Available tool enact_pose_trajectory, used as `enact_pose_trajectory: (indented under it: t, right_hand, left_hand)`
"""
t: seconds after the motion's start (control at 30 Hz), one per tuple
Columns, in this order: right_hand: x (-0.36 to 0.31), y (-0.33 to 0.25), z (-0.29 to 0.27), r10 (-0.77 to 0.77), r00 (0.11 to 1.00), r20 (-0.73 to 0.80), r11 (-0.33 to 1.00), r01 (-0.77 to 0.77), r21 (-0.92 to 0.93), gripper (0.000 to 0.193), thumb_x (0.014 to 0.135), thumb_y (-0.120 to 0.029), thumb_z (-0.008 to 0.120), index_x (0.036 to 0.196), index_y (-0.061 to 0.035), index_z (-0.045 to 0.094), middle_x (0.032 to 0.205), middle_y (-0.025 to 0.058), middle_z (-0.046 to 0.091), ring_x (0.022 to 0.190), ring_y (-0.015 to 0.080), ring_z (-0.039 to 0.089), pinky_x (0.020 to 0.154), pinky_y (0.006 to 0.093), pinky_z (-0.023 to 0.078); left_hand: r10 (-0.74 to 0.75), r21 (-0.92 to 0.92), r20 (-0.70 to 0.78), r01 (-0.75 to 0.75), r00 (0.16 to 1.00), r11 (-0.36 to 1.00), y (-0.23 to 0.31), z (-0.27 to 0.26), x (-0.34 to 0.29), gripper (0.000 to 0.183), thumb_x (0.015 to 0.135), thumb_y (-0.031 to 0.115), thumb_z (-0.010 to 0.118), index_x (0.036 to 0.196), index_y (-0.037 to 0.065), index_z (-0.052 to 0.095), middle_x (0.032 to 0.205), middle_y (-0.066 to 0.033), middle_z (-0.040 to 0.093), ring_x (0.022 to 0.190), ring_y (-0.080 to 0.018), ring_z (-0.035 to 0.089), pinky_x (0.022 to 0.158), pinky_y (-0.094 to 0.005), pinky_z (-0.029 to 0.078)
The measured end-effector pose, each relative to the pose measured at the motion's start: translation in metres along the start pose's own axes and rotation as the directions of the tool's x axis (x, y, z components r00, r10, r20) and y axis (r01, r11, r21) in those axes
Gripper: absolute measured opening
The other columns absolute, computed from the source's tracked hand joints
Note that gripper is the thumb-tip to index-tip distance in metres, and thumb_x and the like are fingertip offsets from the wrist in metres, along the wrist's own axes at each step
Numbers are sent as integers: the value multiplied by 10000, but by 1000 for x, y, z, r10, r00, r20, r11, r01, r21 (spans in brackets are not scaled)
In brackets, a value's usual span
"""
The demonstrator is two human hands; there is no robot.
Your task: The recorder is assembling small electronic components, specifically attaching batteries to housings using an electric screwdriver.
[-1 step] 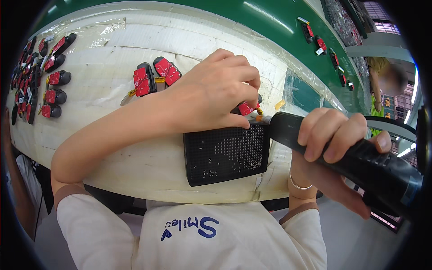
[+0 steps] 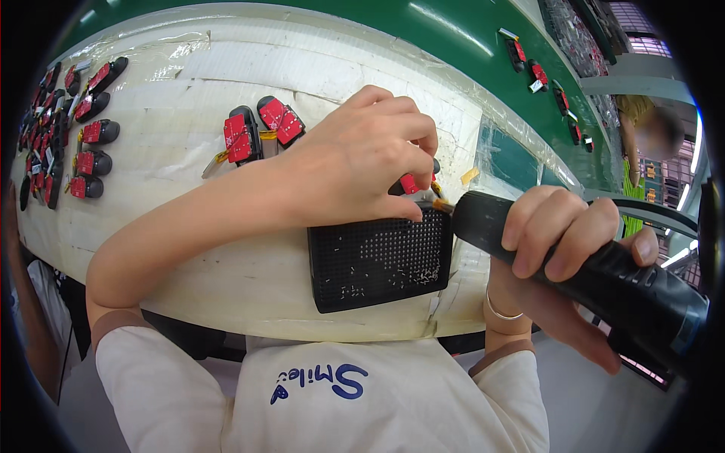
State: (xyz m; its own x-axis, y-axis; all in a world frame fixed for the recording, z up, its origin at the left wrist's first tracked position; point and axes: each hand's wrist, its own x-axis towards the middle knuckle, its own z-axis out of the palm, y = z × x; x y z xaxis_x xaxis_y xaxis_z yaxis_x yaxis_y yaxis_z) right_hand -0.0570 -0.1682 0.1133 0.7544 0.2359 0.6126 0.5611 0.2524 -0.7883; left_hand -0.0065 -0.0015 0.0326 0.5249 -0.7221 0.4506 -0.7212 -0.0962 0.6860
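Note:
My left hand (image 2: 377,155) is closed over a black device with a red circuit board (image 2: 410,183); the hand hides most of it. Just below, its thumb lies at the top edge of a black tray of screws (image 2: 384,294), where many tiny screws stand in rows of holes and others lie loose. My right hand (image 2: 563,241) wraps around a thick black electric screwdriver (image 2: 483,221), held slanting. The driver's front end points left, close to the held device and the tray's upper right corner; whether its tip touches anything I cannot tell.
Two similar devices (image 2: 280,121) lie beyond my left forearm. Many more (image 2: 94,131) crowd the table's left end. Several sit on a green surface (image 2: 453,45) at the far right. A person (image 2: 642,136) is at the right; another person's arm (image 2: 30,317) shows at the left edge.
The screwdriver has tilted slightly and my right hand has shifted a little to the right. My left hand stays nearly in place around the device.

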Motion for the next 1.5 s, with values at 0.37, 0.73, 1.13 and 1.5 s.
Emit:
enact_pose_trajectory:
  t: [0.37, 0.73, 1.13, 1.5]
  right_hand:
    - [2, -6, 1, -28, 999, 36, 999, 29, -15, 761, 681, -676, 605, 1156, -125, 381, 713, 13, 482, 500, 126, 496, 468, 266, 435]
    - [-1, -2, 2, 6, 1000, 21, 1000, -6, 8, 778, 674, -703, 581, 1161, -128, 388, 692, 10, 477, 493, 124, 490, 462, 266, 430]
    - [-5, -1, 1, -14, 1000, -1, 1000, 14, -1, 780, 671, -708, 577, 1154, -127, 384, 679, 9, 472, 486, 122, 489, 457, 261, 430]
    - [-9, 2, 1, 3, 1000, -23, 999, -4, -44, 782, 662, -716, 571, 1158, -141, 386, 684, 10, 473, 486, 127, 491, 455, 259, 424]
  left_hand:
    - [-22, -158, -3, 21, 1000, 987, 0, 10, -2, 101, 631, 111, 725, 672, 126, 634, 862, 22, 564, 934, -171, 516, 903, -361, 320]
    - [6, -125, 1, -6, 1000, 992, -2, 9, -5, 100, 643, 119, 719, 661, 128, 621, 886, 19, 576, 968, -182, 514, 919, -380, 316]
    - [24, -153, 31, -19, 999, 988, -4, 13, -5, 106, 653, 162, 734, 690, 130, 640, 954, 37, 597, 1013, -193, 503, 942, -403, 291]
    - [54, -154, -8, -55, 998, 987, -10, 20, -6, 116, 650, 164, 735, 693, 137, 631, 949, 34, 597, 1005, -194, 509, 929, -402, 307]
